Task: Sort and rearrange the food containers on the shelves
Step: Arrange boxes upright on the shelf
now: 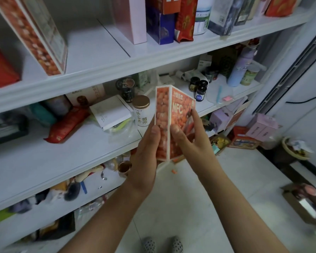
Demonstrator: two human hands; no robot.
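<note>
box [173, 121]: tall carton, upright, one corner turned to the camera; white edges; left face covered in an orange-red fruit print, right face orange-red with big white "NFC", small text above it too blurred to read
box place: in the air, just right of the gold-lidded tin [141, 111] and nearer the camera, off the shelf board
left hand [146, 148]: grips the box's left face low down, thumb flat on the print, fingers hidden behind
right hand [188, 141]: grips the right face, thumb by the corner edge, fingers curled round the far side, one fingertip up beside the "NFC"
tin: white, upright, on the middle shelf [80, 143]
white flat box [110, 112]: just left of the tin, tilted
red packet [67, 125]: further left of the tin, lying down
dark jars [199, 88]: right of the tin, further back, same shelf
big carton [35, 33]: one shelf above the tin, far left, leaning, same fruit print
purple flask [242, 68]: far right of the tin, upright
</note>
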